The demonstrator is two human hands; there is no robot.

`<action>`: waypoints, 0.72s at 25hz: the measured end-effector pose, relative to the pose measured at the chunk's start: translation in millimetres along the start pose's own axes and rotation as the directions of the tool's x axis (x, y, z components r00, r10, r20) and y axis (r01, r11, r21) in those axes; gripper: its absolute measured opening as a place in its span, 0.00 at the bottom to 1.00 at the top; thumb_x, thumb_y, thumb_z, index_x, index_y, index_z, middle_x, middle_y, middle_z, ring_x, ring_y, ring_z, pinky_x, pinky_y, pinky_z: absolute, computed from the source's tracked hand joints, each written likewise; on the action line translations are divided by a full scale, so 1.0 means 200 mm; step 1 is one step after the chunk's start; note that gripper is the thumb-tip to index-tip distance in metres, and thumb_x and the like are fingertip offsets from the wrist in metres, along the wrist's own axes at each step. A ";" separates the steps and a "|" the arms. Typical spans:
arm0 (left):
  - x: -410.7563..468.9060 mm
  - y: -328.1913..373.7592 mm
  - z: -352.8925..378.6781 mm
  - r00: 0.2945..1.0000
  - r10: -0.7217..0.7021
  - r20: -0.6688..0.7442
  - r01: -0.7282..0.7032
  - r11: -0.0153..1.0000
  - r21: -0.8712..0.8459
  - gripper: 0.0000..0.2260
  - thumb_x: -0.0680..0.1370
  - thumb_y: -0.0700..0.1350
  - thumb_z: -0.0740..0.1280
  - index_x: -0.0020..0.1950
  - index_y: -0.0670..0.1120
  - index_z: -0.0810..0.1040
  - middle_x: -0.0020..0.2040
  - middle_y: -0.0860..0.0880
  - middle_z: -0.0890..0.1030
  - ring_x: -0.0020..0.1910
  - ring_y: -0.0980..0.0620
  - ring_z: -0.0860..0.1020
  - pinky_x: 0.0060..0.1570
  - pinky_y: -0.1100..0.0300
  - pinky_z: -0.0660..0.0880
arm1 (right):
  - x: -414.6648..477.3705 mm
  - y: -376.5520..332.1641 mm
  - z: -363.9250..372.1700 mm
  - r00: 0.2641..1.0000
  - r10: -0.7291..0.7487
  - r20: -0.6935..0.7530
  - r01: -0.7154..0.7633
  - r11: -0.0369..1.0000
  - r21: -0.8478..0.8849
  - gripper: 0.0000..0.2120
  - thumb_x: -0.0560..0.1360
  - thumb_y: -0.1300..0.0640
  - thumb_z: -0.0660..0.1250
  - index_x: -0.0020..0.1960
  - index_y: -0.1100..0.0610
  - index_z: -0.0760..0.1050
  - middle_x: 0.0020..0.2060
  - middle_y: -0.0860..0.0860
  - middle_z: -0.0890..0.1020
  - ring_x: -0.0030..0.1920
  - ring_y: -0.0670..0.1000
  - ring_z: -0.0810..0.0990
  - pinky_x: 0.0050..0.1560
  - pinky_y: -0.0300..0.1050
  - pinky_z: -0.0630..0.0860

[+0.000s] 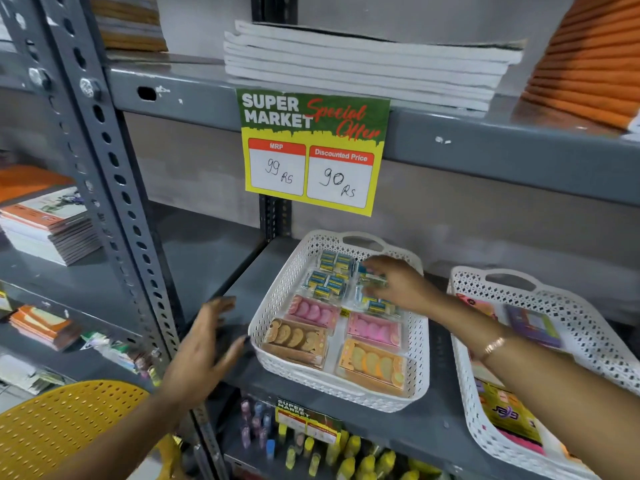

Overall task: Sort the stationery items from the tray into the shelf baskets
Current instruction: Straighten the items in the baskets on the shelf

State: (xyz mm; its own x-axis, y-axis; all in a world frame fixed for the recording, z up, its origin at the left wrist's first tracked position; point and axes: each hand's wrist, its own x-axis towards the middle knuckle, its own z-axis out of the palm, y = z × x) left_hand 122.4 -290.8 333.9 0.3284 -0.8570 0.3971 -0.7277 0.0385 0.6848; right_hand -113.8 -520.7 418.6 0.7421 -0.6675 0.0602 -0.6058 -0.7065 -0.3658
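A white perforated basket stands on the grey shelf. It holds blue-and-yellow eraser packs at the back and pink and orange eraser boxes in front. My right hand reaches into the basket's back right corner, fingers resting on a blue eraser pack; whether it grips the pack I cannot tell. My left hand hovers with fingers spread just left of the basket, holding nothing. A second white basket at right holds colourful notepads.
A yellow perforated tray sits at the lower left. A price sign hangs from the shelf above, which carries white and orange notebook stacks. Bottles fill the shelf below. Books lie on the left rack.
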 end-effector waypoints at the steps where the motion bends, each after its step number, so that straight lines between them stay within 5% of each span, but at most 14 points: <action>1: 0.05 0.08 -0.01 0.997 0.045 -0.061 -0.046 0.999 -0.017 0.24 0.73 0.54 0.67 0.66 0.52 0.62 0.62 0.53 0.69 0.59 0.57 0.70 0.58 0.62 0.68 | -0.11 -0.05 0.02 0.998 -0.024 0.061 0.023 1.000 0.005 0.25 0.72 0.54 0.70 0.67 0.58 0.68 0.64 0.57 0.75 0.61 0.54 0.75 0.64 0.48 0.72; 2: 0.13 0.15 0.00 0.992 0.115 -0.050 -0.114 0.993 0.010 0.24 0.73 0.49 0.70 0.65 0.49 0.65 0.60 0.53 0.71 0.58 0.58 0.71 0.58 0.64 0.68 | -0.20 -0.08 0.05 0.987 -0.037 0.153 0.041 0.999 -0.025 0.25 0.71 0.51 0.69 0.66 0.57 0.69 0.63 0.56 0.76 0.60 0.54 0.76 0.63 0.50 0.73; 4: 0.30 0.27 0.04 0.959 0.198 0.204 -0.226 0.966 0.129 0.23 0.72 0.45 0.73 0.64 0.45 0.71 0.57 0.51 0.74 0.56 0.55 0.73 0.58 0.64 0.67 | -0.34 -0.11 0.13 0.954 -0.010 0.301 0.052 0.990 -0.131 0.28 0.70 0.44 0.68 0.64 0.57 0.69 0.64 0.54 0.75 0.62 0.55 0.74 0.62 0.52 0.73; 6: 0.44 0.32 0.13 0.826 0.090 0.557 -0.293 0.912 0.287 0.23 0.71 0.47 0.74 0.63 0.44 0.73 0.57 0.49 0.75 0.57 0.51 0.74 0.55 0.65 0.67 | -0.42 -0.12 0.17 0.943 0.014 0.333 0.054 0.980 -0.194 0.27 0.70 0.41 0.66 0.62 0.57 0.70 0.62 0.54 0.76 0.62 0.56 0.74 0.60 0.49 0.74; 8: 0.50 0.31 0.22 0.673 -0.010 0.739 -0.409 0.828 0.383 0.21 0.69 0.48 0.74 0.59 0.43 0.76 0.56 0.47 0.77 0.55 0.48 0.75 0.52 0.60 0.71 | -0.45 -0.13 0.17 0.946 0.033 0.321 0.040 0.975 -0.217 0.26 0.72 0.43 0.64 0.64 0.56 0.67 0.61 0.55 0.76 0.61 0.56 0.74 0.56 0.48 0.73; 11: 0.49 0.27 0.30 0.573 -0.052 0.818 -0.481 0.787 0.387 0.17 0.71 0.45 0.73 0.56 0.41 0.75 0.52 0.45 0.79 0.51 0.46 0.76 0.49 0.57 0.72 | -0.46 -0.13 0.18 0.945 0.060 0.321 0.012 0.976 -0.217 0.28 0.72 0.49 0.65 0.69 0.54 0.62 0.63 0.56 0.75 0.61 0.57 0.73 0.54 0.47 0.73; 18: 0.48 0.22 0.33 0.569 0.011 0.822 -0.469 0.826 0.313 0.24 0.72 0.50 0.72 0.64 0.45 0.71 0.51 0.50 0.77 0.47 0.51 0.74 0.52 0.57 0.72 | -0.45 -0.11 0.20 0.949 0.086 0.304 -0.025 0.980 -0.199 0.29 0.72 0.50 0.67 0.68 0.55 0.61 0.61 0.58 0.75 0.59 0.58 0.74 0.51 0.48 0.72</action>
State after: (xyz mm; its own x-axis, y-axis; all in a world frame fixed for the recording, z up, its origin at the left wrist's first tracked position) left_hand 82.0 -404.6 362.1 -0.3166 -0.9096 -0.2691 -0.9435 0.2727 0.1882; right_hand -156.6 -435.6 383.1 0.7394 -0.6223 -0.2570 -0.6689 -0.7226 -0.1747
